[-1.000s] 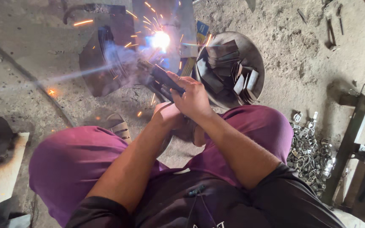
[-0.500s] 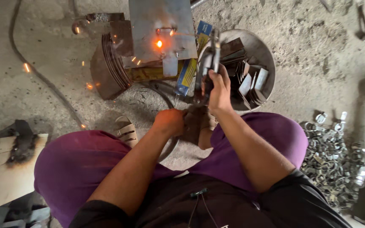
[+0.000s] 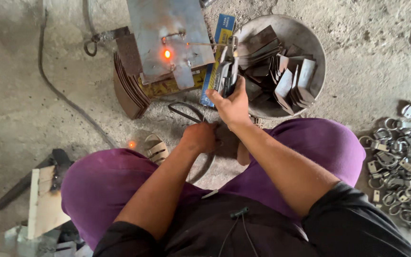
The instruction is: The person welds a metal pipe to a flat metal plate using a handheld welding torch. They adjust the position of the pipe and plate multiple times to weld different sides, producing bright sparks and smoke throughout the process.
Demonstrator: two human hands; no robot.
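Observation:
My right hand grips a welding electrode holder, and its rod reaches left over a grey steel plate. An orange weld spot glows on that plate beside a small welded tab. Lower down, between my knees, my left hand is curled shut around what looks like a thin rod that rises from it. A black cable loop lies just above that hand.
A round metal basin of cut steel plates stands right of the holder. A blue electrode box lies beside it. Curved rusty plates are stacked at the left, with a cable beyond. Metal rings are piled at the right. A sandal and a glowing ember sit by my knee.
The bright arc and sparks have stopped, leaving a glowing spot. My left hand came off the holder and dropped between my knees. My right hand lifted the holder toward the basin.

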